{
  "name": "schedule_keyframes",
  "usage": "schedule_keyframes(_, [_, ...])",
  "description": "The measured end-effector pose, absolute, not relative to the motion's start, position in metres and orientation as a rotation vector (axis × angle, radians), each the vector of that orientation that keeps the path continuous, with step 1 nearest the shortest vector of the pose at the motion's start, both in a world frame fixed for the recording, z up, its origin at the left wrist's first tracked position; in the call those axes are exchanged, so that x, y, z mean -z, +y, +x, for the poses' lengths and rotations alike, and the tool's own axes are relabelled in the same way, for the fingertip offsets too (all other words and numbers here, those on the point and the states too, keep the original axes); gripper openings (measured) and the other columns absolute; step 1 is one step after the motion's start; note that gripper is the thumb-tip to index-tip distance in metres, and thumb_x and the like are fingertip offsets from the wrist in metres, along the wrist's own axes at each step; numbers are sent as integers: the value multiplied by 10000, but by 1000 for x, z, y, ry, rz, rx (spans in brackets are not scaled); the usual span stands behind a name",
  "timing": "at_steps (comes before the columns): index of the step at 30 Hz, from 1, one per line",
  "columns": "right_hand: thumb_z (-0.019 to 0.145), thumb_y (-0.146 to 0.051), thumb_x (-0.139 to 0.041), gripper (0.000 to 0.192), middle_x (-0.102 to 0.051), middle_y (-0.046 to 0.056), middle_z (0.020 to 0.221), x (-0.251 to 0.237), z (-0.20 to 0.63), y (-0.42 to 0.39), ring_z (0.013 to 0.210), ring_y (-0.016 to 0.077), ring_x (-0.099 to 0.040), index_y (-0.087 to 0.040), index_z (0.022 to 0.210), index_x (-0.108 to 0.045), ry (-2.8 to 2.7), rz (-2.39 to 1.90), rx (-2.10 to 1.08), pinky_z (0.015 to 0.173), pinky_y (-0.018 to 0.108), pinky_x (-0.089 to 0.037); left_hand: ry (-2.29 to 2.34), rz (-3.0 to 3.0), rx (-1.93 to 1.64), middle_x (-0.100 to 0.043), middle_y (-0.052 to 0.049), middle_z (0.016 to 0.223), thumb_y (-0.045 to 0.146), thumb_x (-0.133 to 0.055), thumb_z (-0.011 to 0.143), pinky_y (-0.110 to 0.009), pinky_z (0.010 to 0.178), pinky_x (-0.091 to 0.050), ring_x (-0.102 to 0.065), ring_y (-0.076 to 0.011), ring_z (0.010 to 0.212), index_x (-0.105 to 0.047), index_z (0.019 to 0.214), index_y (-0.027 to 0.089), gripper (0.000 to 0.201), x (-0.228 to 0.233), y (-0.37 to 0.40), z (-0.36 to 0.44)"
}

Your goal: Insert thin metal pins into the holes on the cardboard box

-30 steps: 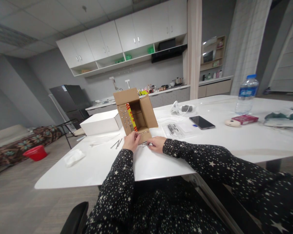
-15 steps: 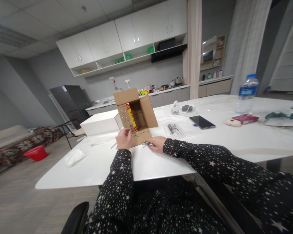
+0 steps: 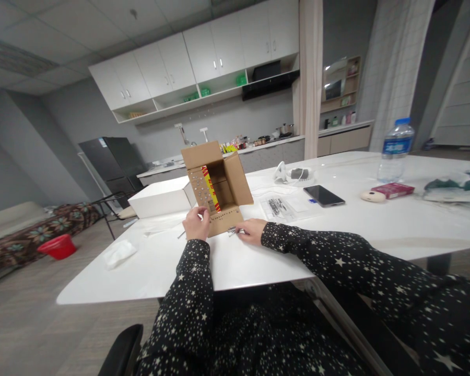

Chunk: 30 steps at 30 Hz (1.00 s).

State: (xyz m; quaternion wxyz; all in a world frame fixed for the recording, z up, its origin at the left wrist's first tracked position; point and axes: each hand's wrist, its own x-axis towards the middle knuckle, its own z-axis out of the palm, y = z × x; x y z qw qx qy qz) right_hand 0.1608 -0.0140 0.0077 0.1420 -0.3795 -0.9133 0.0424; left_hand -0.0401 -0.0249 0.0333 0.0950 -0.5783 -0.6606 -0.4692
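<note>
An open cardboard box (image 3: 243, 180) stands tilted on the table with its flaps spread. Rows of small shiny dots stud its left flap, beside a yellow and red tape strip (image 3: 210, 189); a row of small dark marks runs along the lower flap (image 3: 224, 223). At the left flap's lower edge, my left hand (image 3: 196, 224) has its fingers curled in a pinch; what they hold is too small to make out. My right hand (image 3: 251, 231) rests on the table with its fingertips closed on a little bunch of thin metal screws (image 3: 232, 230).
Behind the left hand lies a white box (image 3: 160, 197), with a crumpled tissue (image 3: 119, 254) nearer the left edge. To the right are a clear plastic bag of small dark parts (image 3: 279, 208), a phone (image 3: 323, 195), a magenta pack (image 3: 394, 190) and a water bottle (image 3: 395, 151).
My left hand has shifted very slightly to the left along the flap's edge. The right hand, the screws and the cardboard box stay practically where they were.
</note>
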Motion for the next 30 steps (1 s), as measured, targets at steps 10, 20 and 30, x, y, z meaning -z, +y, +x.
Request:
schedule_keyframes(10, [809, -259, -471, 266, -679, 36, 811, -7, 161, -13, 772, 185, -610, -220, 1002, -649, -2632, -1086, -112, 637, 256, -369, -1998, -1719, 1358, -669, -14, 837, 321, -476, 761, -298, 751, -432, -594, -177, 807, -634, 859, 213, 215, -32, -23, -42])
schedule_keyframes(20, [804, -257, -474, 272, -681, 38, 823, -7, 161, -13, 775, 180, -607, -215, 1007, -649, -2632, -1099, -115, 637, 253, -368, -2022, -1754, 1322, -677, -13, 858, 324, -486, 755, -283, 734, -437, -599, -161, 786, -639, 858, 218, 212, -31, -23, -41])
schedule_keyframes(30, [803, -253, -484, 276, -683, 43, 815, -5, 160, -11, 771, 181, -613, -212, 1019, -651, -2634, -1090, -106, 641, 251, -375, -2110, -1790, 1240, -687, -18, 826, 312, -461, 746, -288, 759, -437, -609, -172, 787, -657, 807, 222, 224, -35, -26, -37])
